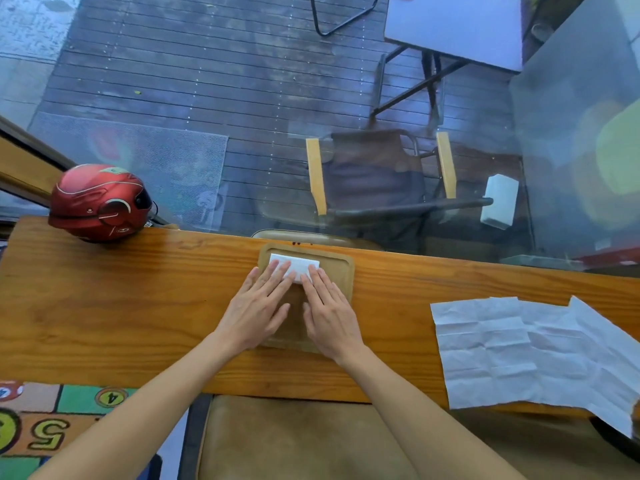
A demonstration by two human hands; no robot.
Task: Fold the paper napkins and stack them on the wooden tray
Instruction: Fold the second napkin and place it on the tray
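Observation:
A small folded white napkin lies at the far end of the wooden tray in the middle of the table. My left hand and my right hand rest flat over the tray, fingers spread, fingertips pressing on the near edge of the folded napkin. Neither hand grips anything. Several unfolded, creased white napkins lie overlapping on the table at the right, one hanging past the near edge.
A red helmet sits on the far left of the wooden table. Glass stands right behind the table's far edge. A padded seat is under me, a numbered play mat at lower left.

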